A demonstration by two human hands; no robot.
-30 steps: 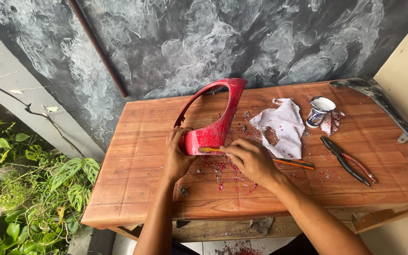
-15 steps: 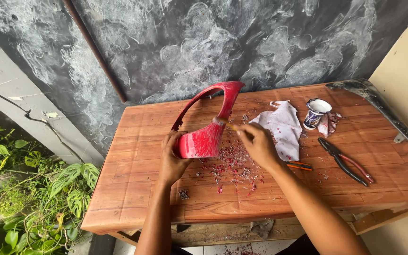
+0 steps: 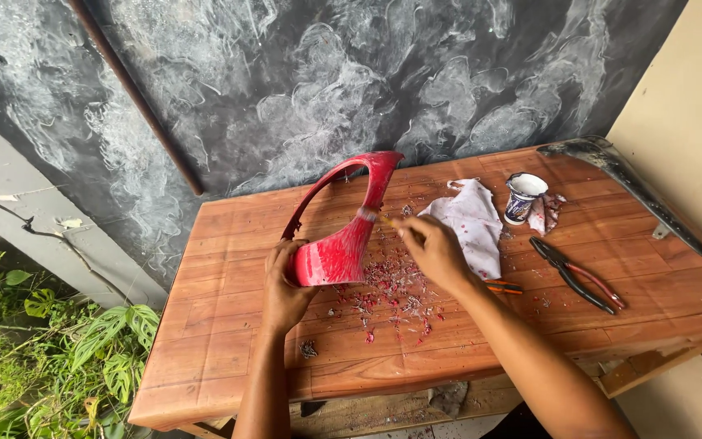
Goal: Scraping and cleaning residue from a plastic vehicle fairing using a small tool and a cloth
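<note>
Hands gripping red curved panel and half-hidden small tool, tool tip indistinct.

View from above of a wooden worktop against a dark grey wall. The left hand steadies a curved red plastic panel standing on the worktop. The right hand holds a small tool against the panel's side, fingers pinched. Red flakes litter the wood below. Nearby lie a white cloth, a small cup and red-handled pliers. Green plants grow at left.
</note>
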